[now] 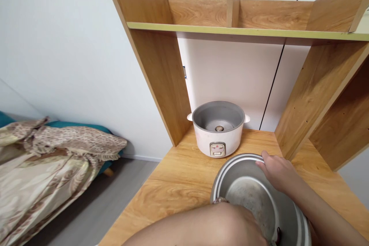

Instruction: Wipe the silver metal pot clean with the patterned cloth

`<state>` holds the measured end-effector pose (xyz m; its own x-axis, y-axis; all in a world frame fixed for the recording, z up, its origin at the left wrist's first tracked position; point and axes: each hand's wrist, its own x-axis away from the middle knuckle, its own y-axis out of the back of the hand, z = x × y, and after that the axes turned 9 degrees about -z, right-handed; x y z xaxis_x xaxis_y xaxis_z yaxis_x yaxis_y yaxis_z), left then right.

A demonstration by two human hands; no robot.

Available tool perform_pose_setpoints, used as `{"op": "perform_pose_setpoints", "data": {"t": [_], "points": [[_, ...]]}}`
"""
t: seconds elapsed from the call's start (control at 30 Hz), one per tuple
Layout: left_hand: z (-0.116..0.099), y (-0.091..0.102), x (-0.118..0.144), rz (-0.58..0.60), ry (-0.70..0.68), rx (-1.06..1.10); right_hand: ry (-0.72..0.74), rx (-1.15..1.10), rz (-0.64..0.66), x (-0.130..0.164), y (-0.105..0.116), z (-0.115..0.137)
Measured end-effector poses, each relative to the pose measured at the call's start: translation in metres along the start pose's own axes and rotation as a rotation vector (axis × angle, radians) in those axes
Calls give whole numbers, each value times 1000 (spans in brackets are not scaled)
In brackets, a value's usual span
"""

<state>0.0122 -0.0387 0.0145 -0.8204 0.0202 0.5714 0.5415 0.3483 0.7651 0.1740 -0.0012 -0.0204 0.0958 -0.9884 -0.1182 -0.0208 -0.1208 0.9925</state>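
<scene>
A grey metal rice cooker inner pot (230,178) is tilted towards me above the front of the desk, its inside facing up. My right hand (276,171) grips its far right rim, thumb inside and fingers over the edge. My left hand (233,223) is bent down over the pot's near left part, its back to me and its fingers hidden. Small bits of a patterned cloth (221,200) peek out beside this hand. Behind the pot stands the white rice cooker body (207,140), lidless, its grey inside and round centre sensor showing.
The wooden desk (161,192) carries a shelf unit with a yellow-edged shelf (201,29) over the cooker and upright panels (161,84) at both sides. To the left, a bed with a patterned cover (69,146) stands by the white wall on a grey floor (95,203).
</scene>
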Motion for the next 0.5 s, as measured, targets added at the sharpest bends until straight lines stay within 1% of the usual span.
{"op": "perform_pose_setpoints", "data": {"t": [0.1, 0.23, 0.33, 0.5], "points": [[6, -9, -5, -66, -15, -14, 5, 28, -9, 2, -2, 0], [13, -21, -9, -83, -26, -28, -8, 66, -17, 4, -2, 0], [13, -23, -9, -118, -3, -43, -28, 80, -20, 4, -1, 0], [8, -20, -4, -126, 14, -56, -44, 122, -49, 9, -5, 0]]}}
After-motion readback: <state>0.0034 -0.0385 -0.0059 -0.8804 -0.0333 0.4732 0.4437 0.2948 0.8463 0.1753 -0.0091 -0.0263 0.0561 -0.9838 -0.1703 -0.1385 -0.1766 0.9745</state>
